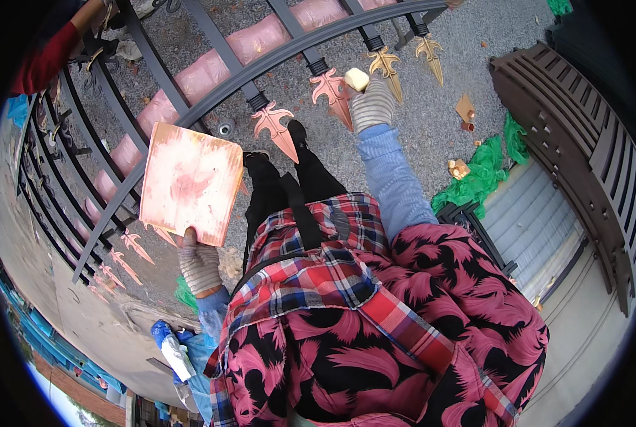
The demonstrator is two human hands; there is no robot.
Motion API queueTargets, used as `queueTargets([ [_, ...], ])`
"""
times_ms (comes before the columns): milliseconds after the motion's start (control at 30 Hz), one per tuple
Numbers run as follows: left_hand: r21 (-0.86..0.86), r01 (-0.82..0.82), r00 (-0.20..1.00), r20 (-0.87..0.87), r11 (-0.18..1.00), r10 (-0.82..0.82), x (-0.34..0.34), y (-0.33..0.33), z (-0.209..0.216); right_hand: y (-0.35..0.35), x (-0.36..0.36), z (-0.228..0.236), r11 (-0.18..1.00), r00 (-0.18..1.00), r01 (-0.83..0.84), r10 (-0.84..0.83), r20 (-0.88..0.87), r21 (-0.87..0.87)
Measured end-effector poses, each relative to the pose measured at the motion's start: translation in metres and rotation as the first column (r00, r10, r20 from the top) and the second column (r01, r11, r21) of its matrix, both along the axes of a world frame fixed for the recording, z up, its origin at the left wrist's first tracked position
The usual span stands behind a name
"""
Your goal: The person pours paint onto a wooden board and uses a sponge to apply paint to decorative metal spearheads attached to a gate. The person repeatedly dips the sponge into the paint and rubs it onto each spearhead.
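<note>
My left hand [200,263], in a striped glove, grips the lower edge of a square board [190,178] smeared with pinkish paint. In my right hand [373,107], gloved too, is a small pale-yellow sponge [356,78], pinched at the fingertips. That hand is beside a copper-pink spearhead finial [330,91] on a dark metal railing [289,44]; whether they touch I cannot tell. Another copper-pink finial [274,128] points toward my feet. Farther right, two finials look gold, one of them the end finial [430,55]. Several pinkish ones run down the left side, partly behind the board.
A pink plastic-wrapped roll [250,44] lies under the railing. Another person's red sleeve [47,60] reaches in at upper left. Green plastic sheeting [478,174] and a small open box [458,169] lie on the right, near stacked brown slatted panels [581,156].
</note>
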State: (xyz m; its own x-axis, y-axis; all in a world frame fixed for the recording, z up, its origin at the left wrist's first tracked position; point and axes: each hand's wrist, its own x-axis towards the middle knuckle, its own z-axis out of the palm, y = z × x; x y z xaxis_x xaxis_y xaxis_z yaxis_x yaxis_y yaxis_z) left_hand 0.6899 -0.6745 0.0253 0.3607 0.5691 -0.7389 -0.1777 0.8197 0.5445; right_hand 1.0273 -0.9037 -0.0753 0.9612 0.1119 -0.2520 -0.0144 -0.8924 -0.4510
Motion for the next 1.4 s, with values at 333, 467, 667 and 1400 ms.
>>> queueTargets([
  [333,0.0,-0.008,1.0,0.025,1.0,0.008,0.011,-0.005,-0.002,-0.091,-0.04,-0.024,0.928,0.946,-0.2,0.099,-0.308,-0.316],
  [467,0.0,0.084,0.996,0.022,0.996,-0.084,0.021,0.002,-0.014,-0.027,-0.056,0.031,0.975,0.971,-0.202,0.212,0.112,-0.093],
  [667,0.094,0.128,0.991,0.02,0.987,-0.131,0.039,-0.007,-0.003,-0.017,-0.074,0.016,0.866,0.902,-0.43,0.405,-0.149,-0.256],
  [1400,0.391,0.397,0.917,-0.143,0.83,-0.371,0.055,-0.035,0.013,0.113,-0.138,0.09,0.757,0.856,-0.246,0.462,-0.23,0.605],
])
